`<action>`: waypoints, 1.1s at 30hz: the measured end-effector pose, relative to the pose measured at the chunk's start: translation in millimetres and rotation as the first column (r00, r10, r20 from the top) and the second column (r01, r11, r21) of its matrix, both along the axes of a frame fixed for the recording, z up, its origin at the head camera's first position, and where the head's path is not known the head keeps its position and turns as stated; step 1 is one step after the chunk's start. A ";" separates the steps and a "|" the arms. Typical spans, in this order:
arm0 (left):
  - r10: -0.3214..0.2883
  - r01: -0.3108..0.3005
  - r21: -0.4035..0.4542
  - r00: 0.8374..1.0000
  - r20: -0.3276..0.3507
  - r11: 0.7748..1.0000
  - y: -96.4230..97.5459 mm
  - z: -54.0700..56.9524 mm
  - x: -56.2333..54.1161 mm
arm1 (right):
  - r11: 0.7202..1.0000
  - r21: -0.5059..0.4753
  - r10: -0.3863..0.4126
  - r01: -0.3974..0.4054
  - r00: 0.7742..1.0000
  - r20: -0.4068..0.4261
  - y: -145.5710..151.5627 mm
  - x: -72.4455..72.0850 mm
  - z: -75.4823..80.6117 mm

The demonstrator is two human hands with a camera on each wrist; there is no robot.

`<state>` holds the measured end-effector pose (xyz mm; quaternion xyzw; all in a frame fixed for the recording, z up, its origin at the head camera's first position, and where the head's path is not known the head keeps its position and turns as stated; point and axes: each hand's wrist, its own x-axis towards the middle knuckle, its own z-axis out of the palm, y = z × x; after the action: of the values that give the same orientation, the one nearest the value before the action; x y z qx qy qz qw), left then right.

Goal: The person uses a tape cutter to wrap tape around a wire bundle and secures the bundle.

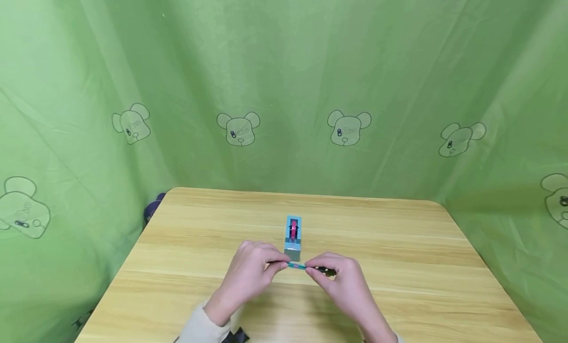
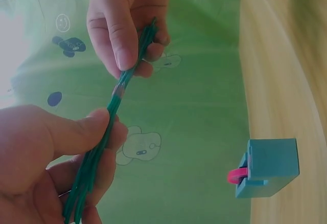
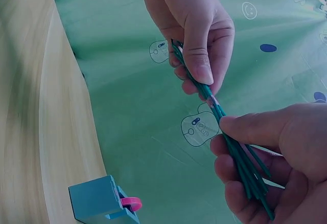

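Observation:
Both hands hold a bundle of thin green sticks in front of the body, above the table. The left hand pinches one side between thumb and fingers, and the right hand pinches the other. Between the fingertips, a short shiny, pinkish band wraps the bundle. Loose stick ends fan out over the right palm. A blue tape dispenser with a pink roll stands just beyond the hands.
The wooden table extends around the hands. A green curtain printed with bear heads surrounds its back and sides. Something black lies by the left sleeve at the near edge.

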<state>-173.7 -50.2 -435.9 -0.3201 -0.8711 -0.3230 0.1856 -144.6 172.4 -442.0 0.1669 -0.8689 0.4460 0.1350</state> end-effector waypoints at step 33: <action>-0.069 0.038 0.196 0.986 0.153 0.980 -14.6 -1.1 4.7 | 0.980 -0.199 0.027 -0.026 1.000 0.004 5.3 -0.4 -4.2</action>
<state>-169.0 -64.8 -437.0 -0.2974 -0.8389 -0.4348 0.1368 -145.0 177.7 -446.1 0.1626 -0.8181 0.5331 0.1420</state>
